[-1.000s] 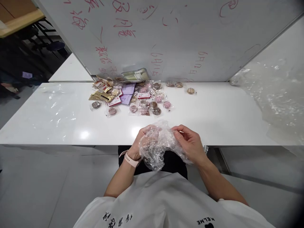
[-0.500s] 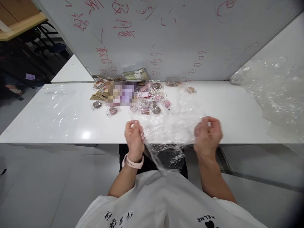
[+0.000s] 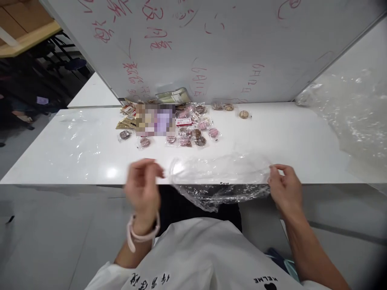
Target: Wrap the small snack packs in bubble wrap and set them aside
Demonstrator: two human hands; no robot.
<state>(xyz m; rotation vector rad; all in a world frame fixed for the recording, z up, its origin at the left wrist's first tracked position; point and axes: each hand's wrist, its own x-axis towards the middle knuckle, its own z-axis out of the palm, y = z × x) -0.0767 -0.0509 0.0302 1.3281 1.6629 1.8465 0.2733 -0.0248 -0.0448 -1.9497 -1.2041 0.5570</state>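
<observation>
A clear plastic bag (image 3: 222,171) stretches across the front edge of the white table, its lower part hanging over the edge above my lap. My right hand (image 3: 286,187) pinches the bag's right end between thumb and fingers. To the left of the bag, my left hand (image 3: 144,181) is raised at the table edge, blurred by motion. Its fingers look loosely bent and apart, with a small gap between them and the bag. Beyond the bag lie several small wrapped round sweets or cookies (image 3: 185,141), pink and brown, in clear packets.
Gold packets (image 3: 125,122), a red-and-white packet (image 3: 184,122) and a greenish pack (image 3: 172,96) lie by the upright whiteboard (image 3: 223,52). Clear plastic sheeting (image 3: 363,117) covers the right end. More thin plastic (image 3: 72,141) lies on the left of the table (image 3: 287,133).
My left hand has come off the bag and moved left. My right hand has shifted right and slightly down, still pinching the bag. The bag has moved lower, closer to me.
</observation>
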